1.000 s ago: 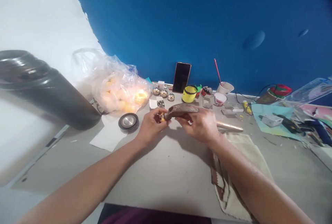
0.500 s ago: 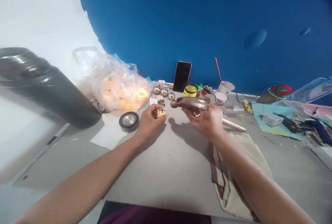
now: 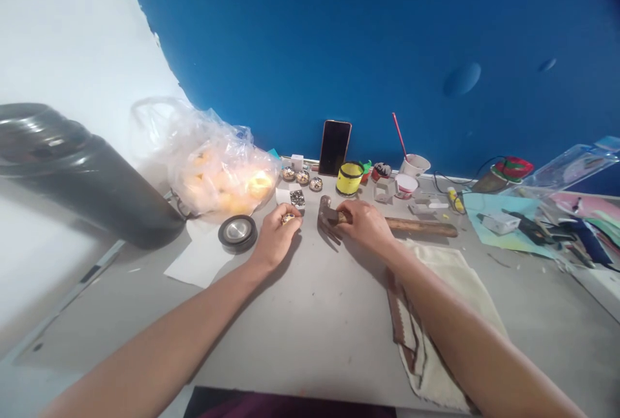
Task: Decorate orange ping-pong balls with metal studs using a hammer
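My left hand [image 3: 277, 232] is closed round a small yellow ball [image 3: 287, 218] with shiny studs, mostly hidden by the fingers. In my right hand [image 3: 364, 224] is the neck of a claw hammer [image 3: 421, 227], which lies low at the table with its wooden handle pointing right. Just beyond my left hand a small white box [image 3: 283, 196] holds shiny metal pieces [image 3: 297, 198]. Several shiny balls [image 3: 316, 184] stand in a row behind it. A round black lid [image 3: 237, 232] with a metal centre is left of my left hand.
A plastic bag [image 3: 217, 179] of yellow balls and a large dark bottle [image 3: 97, 179] stand left. A phone [image 3: 334, 146] leans on the wall near a yellow cup [image 3: 349, 179]. A cream cloth [image 3: 455, 314] lies under my right forearm.
My right hand has lowered the hammer to the table, and its head has turned so the claw points toward me. My left hand has turned a little, covering more of the yellow ball.
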The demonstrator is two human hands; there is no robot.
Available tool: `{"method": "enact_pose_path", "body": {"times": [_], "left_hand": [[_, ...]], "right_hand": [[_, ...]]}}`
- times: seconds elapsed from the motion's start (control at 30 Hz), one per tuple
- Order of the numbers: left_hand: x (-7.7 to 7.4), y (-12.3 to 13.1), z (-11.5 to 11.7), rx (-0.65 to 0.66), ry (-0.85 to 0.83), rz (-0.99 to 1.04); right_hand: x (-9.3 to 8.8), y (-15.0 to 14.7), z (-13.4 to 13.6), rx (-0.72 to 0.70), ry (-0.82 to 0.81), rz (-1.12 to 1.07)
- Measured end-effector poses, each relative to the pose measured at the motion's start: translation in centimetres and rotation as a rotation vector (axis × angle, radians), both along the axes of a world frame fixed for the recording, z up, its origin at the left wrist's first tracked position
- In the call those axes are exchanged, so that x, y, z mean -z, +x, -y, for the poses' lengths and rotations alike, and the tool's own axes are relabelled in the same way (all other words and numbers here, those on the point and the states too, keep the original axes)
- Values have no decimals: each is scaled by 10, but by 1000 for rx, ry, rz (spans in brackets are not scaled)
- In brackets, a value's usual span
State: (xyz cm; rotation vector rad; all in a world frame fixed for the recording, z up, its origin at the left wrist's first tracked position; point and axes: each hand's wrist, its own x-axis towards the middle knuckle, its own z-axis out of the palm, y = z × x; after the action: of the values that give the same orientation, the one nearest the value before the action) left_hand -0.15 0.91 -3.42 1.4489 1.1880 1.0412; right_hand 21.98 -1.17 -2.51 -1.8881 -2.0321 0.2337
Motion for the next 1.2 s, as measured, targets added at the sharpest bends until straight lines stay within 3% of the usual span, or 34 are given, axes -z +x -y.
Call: {"method": "enact_pose_path", "body": {"times": [0.27,0.43,0.63,0.87,1.2], "left_hand": [[-7,3,8,99,29,-27],[-2,5,10,100,61,-34],[-8,8,11,11,-55,68],[-1,5,3,-10,-45,137],[5,6,0,6,-52,181]], "right_hand": [[-4,2,-1,-125,-42,33],[-33,-7,-6,-84,-92,81],[-63,-53,-47,-250,-76,305],[-51,-97,-86,-330,-140,362],[-40,-96,-92,-274,-133,397]]}}
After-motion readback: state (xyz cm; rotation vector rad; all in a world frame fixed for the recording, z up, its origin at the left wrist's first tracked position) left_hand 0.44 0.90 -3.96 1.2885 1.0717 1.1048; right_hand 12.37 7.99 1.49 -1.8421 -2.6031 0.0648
